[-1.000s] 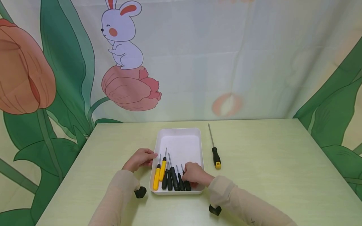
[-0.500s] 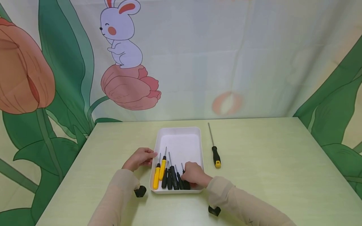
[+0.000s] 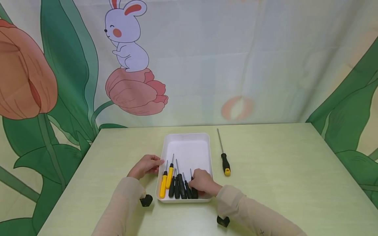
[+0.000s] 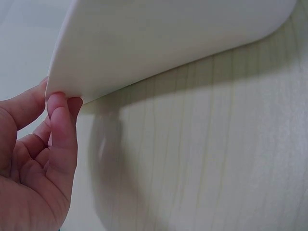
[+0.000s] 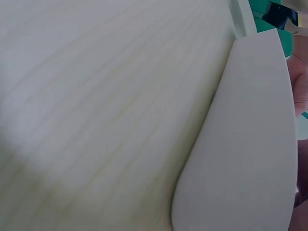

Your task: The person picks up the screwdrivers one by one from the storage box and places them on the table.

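Tray (image 3: 193,152) sits at twelve o'clock; left hand (image 3: 146,166) pinches it at nine o'clock, right hand (image 3: 203,181) grips a black screwdriver (image 3: 195,194) inside, toward five o'clock. Bracing firmly should prevent sliding.

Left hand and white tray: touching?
Touching. The left wrist view shows it: the left hand pinches the white tray between thumb and fingers.

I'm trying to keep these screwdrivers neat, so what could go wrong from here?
The right hand is at the end of a close row of black screwdrivers, so it might knock neighbours askew. The left hand pinches the edge of the tray; a tug could make the screwdrivers inside slide. The lone screwdriver lies outside, near the right sleeve, which might bump it.
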